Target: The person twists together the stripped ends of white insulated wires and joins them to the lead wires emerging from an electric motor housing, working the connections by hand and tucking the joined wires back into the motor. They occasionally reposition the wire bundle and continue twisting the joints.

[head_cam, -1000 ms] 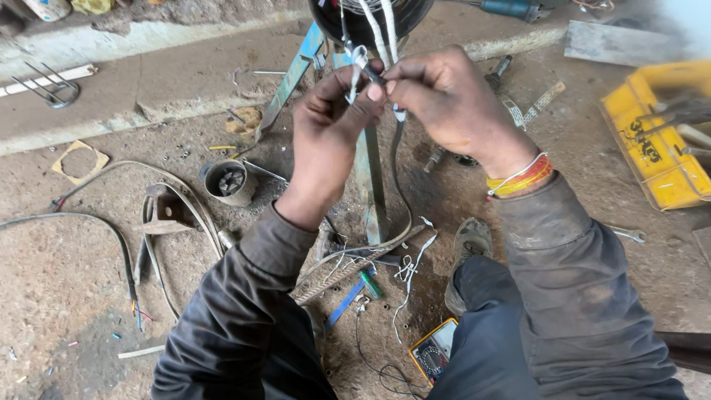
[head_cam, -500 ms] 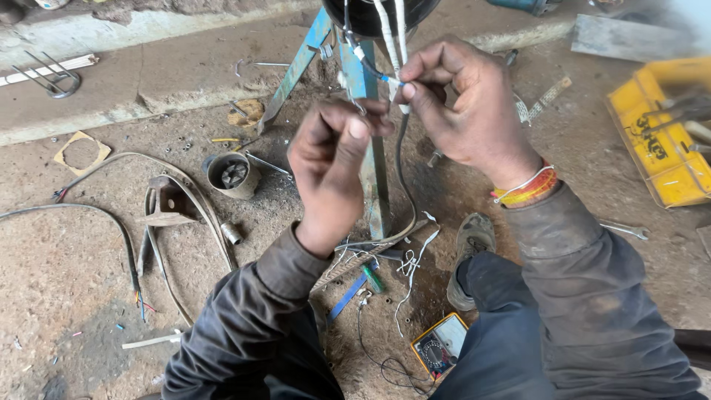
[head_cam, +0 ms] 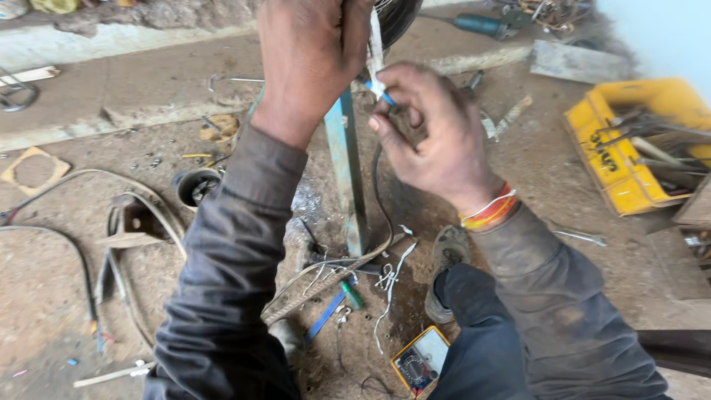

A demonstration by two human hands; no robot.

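Dusty workshop floor (head_cam: 67,89) w/ scattered tools, yellow toolbox (head_cam: 622,148) at right.

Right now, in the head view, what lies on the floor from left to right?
Square yellowish gasket → bent grey cables → small round black part → blue-green metal stand leg → yellow multimeter → spanner → yellow toolbox.

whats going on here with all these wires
A person crouched on a dirt floor works on thin wires hanging from a dark round part at the top. The left hand grips them high up; the right hand pinches a blue-sleeved end. A yellow meter lies below, a yellow toolbox to the right.
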